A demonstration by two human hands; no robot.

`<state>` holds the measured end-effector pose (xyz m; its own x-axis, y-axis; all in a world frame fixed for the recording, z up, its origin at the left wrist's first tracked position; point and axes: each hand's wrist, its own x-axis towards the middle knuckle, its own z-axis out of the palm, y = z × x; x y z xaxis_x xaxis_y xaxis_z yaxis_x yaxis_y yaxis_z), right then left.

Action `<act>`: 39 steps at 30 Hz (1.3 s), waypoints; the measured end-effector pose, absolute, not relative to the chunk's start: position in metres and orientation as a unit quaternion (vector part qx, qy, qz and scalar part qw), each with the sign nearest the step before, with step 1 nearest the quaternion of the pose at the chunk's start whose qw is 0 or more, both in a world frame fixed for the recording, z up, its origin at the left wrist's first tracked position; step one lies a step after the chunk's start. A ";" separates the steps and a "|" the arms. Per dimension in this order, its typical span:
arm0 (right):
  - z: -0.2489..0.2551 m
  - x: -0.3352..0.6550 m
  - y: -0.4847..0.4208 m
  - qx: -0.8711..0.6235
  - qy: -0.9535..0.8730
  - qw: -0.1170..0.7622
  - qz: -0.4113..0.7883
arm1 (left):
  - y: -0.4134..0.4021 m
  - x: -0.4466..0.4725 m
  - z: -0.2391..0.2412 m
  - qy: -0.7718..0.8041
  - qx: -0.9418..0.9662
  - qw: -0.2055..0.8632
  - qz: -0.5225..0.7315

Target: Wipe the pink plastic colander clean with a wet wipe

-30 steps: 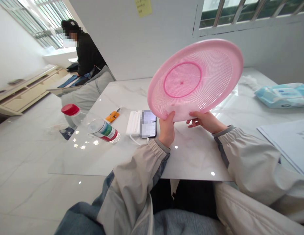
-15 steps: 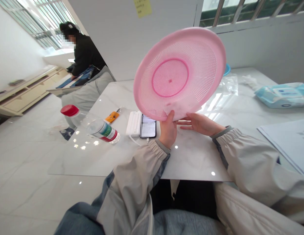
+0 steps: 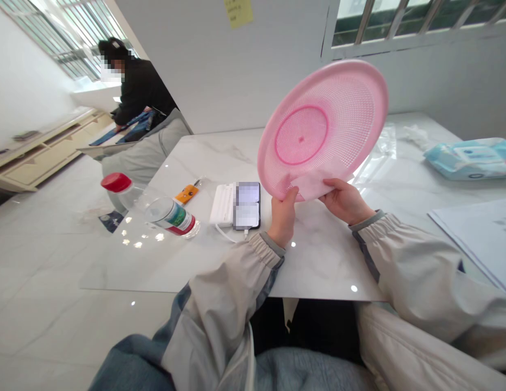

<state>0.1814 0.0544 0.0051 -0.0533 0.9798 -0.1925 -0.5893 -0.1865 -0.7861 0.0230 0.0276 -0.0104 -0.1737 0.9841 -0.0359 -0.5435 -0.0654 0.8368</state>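
Observation:
A pink plastic mesh basket point(image 3: 350, 98) is held up tilted above the table, its inside facing me. My left hand point(image 3: 283, 220) is closed on the lower left of its rim, thumb on the near side. At the lower right, my right hand point(image 3: 346, 202) pinches the rim together with a thin white wipe point(image 3: 316, 182). The wipe lies across the lower inside of the basket, over the rim. The fingers behind the rim are partly hidden.
On the white marbled table point(image 3: 220, 266) are a red-capped bottle point(image 3: 177, 217), a phone point(image 3: 248, 209) cabled to a white power bank point(image 3: 223, 205), an orange keychain point(image 3: 186, 194), a blue wipes pack point(image 3: 473, 157) and papers point(image 3: 481, 233). A person point(image 3: 138, 87) works at the far left.
The basket has shifted right and slightly down, turning a little. My right hand has gone from loosely spread fingers under the rim to a pinch on the rim and wipe.

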 end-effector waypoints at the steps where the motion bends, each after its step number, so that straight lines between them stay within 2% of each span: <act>1: 0.004 0.184 0.058 -0.365 -0.250 0.601 0.666 | 0.028 0.022 -0.010 0.382 0.289 0.571 0.667; 13: -0.006 0.192 0.069 -0.354 -0.256 0.700 0.566 | 0.019 0.028 0.001 0.398 0.293 0.657 0.569; 29: -0.005 0.197 0.069 -0.359 -0.267 0.677 0.584 | 0.014 0.025 0.002 0.395 0.349 0.697 0.487; 39: -0.001 0.192 0.064 -0.343 -0.249 0.657 0.623 | 0.011 0.021 0.006 0.294 0.313 0.771 0.470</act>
